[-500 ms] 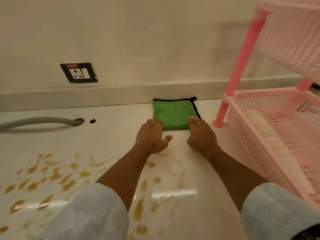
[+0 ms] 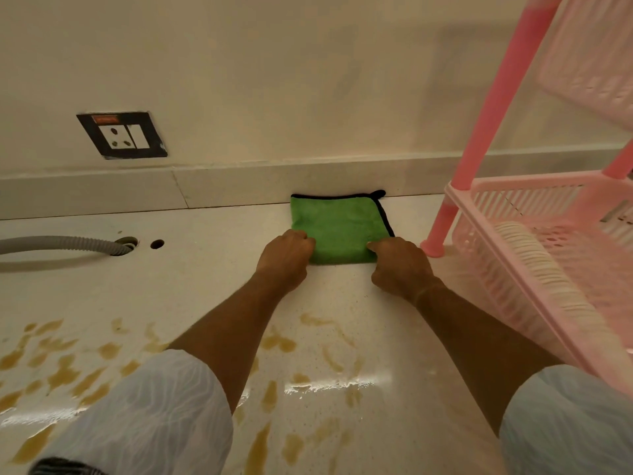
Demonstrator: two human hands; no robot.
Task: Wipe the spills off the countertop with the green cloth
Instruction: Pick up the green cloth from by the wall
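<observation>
Cloth (image 2: 337, 228) lies folded flat at 12 o'clock against the backsplash, left hand (image 2: 286, 257) pinching its 7 o'clock corner, right hand (image 2: 399, 265) its 5 o'clock corner. Risk: the rack leg (image 2: 442, 224) sits just at 3 o'clock, so a wide pull could clip it. Versus half a second ago, flat open palms are now curled onto the near edge; spills (image 2: 68, 368) at 7 o'clock untouched.

The folded cloth (image 2: 339, 228) lies on the countertop (image 2: 205, 286) at twelve o'clock, against the backsplash. The left hand (image 2: 286, 257) and right hand (image 2: 399, 265) rest on its near corners. The rack (image 2: 534, 214) stands at two o'clock, the hose (image 2: 65, 244) at ten, and the spills (image 2: 68, 368) at seven.
</observation>
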